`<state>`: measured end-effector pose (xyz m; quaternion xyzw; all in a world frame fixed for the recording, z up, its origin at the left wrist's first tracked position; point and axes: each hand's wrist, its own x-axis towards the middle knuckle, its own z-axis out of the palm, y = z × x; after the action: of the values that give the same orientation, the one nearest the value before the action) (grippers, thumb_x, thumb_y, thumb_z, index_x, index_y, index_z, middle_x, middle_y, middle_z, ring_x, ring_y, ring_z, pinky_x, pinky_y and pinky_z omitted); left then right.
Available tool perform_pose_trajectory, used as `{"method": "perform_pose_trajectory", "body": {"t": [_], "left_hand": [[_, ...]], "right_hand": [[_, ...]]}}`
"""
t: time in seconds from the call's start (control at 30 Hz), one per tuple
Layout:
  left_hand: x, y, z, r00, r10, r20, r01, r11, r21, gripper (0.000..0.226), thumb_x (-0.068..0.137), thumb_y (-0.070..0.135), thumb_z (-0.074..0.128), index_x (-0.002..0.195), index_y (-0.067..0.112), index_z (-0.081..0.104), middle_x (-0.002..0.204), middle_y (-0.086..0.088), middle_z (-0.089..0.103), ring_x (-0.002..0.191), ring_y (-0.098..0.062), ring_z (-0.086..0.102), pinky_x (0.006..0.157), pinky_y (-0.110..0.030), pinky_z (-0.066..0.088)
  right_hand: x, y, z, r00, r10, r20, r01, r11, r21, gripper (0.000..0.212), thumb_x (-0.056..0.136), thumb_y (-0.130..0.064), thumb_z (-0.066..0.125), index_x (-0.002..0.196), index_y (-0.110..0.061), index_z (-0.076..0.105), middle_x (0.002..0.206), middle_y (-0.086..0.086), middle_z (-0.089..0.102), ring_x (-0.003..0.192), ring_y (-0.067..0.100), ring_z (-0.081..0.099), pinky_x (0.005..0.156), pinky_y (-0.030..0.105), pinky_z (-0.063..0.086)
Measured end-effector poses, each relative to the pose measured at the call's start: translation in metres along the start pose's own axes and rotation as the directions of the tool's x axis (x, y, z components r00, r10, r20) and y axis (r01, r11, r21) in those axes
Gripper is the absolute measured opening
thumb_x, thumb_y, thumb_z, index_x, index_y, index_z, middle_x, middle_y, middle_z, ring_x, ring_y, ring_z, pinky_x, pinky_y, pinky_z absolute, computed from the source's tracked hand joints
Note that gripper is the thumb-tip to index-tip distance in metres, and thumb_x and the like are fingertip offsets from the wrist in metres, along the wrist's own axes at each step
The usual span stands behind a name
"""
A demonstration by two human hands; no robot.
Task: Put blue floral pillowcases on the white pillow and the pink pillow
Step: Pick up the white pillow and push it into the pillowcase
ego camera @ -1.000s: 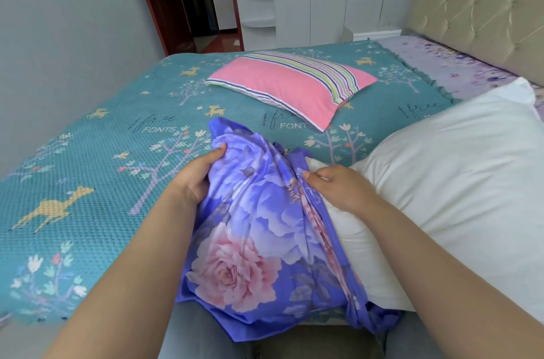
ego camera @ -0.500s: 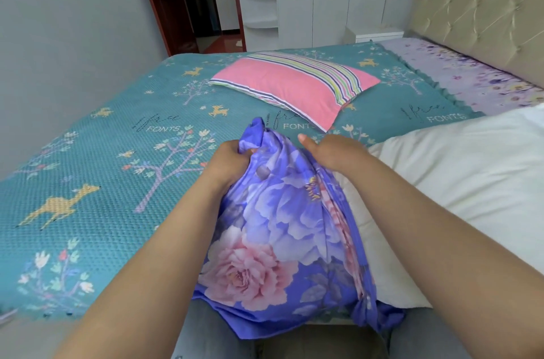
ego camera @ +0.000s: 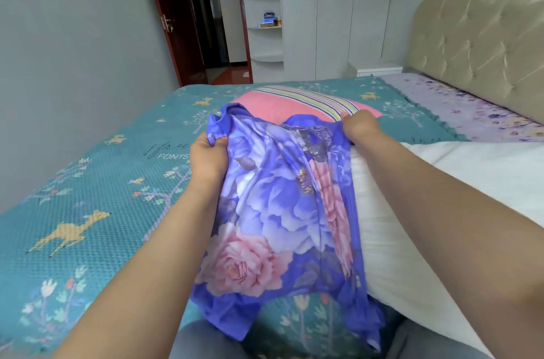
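A blue floral pillowcase (ego camera: 273, 211) with pink and purple flowers hangs lifted in front of me, its lower end trailing to the bed edge. My left hand (ego camera: 207, 157) grips its upper left edge in a bunch. My right hand (ego camera: 359, 129) grips its upper right edge, beside the white pillow (ego camera: 412, 226). That white pillow lies on the bed at the right, partly under my right forearm. The pink pillow (ego camera: 273, 105) with a striped band lies farther back, half hidden behind the raised case.
The bed carries a teal cover (ego camera: 88, 197) with deer and trees and a lilac sheet (ego camera: 459, 111) near the padded headboard (ego camera: 482, 44). A grey wall (ego camera: 73, 49) runs along the left. An open doorway (ego camera: 206, 20), shelves and a white wardrobe (ego camera: 323, 11) stand beyond.
Both hands have raised the pillowcase off the bed and pulled its top edge apart. The camera has tilted up, showing more of the room.
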<state>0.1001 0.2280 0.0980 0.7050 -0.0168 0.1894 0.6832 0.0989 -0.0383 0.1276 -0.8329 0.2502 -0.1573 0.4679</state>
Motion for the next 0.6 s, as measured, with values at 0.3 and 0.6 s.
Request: {"method": "perform_pose_trajectory", "body": {"t": [0.3, 0.6], "left_hand": [[0.02, -0.014, -0.01, 0.991, -0.128, 0.026, 0.129, 0.991, -0.034, 0.014, 0.078, 0.013, 0.052, 0.065, 0.017, 0.054, 0.072, -0.012, 0.058, 0.073, -0.022, 0.053, 0.068, -0.038, 0.047], [0.01, -0.038, -0.003, 0.968, -0.189, -0.168, 0.213, 0.967, 0.142, 0.033, 0.088, 0.005, 0.049, 0.057, 0.014, 0.04, 0.056, -0.002, 0.039, 0.069, -0.018, 0.039, 0.065, -0.03, 0.035]], "right_hand": [[-0.014, -0.033, -0.023, 0.981, 0.07, 0.182, -0.127, 0.937, 0.327, 0.033, 0.093, -0.04, 0.051, 0.089, -0.007, 0.052, 0.08, 0.012, 0.057, 0.06, 0.024, 0.065, 0.059, 0.038, 0.056], [-0.028, 0.048, -0.084, 0.965, -0.239, -0.104, 0.12, 0.763, -0.635, 0.043, 0.088, -0.057, 0.052, 0.076, -0.016, 0.05, 0.103, 0.014, 0.064, 0.098, 0.031, 0.059, 0.071, 0.031, 0.037]]}}
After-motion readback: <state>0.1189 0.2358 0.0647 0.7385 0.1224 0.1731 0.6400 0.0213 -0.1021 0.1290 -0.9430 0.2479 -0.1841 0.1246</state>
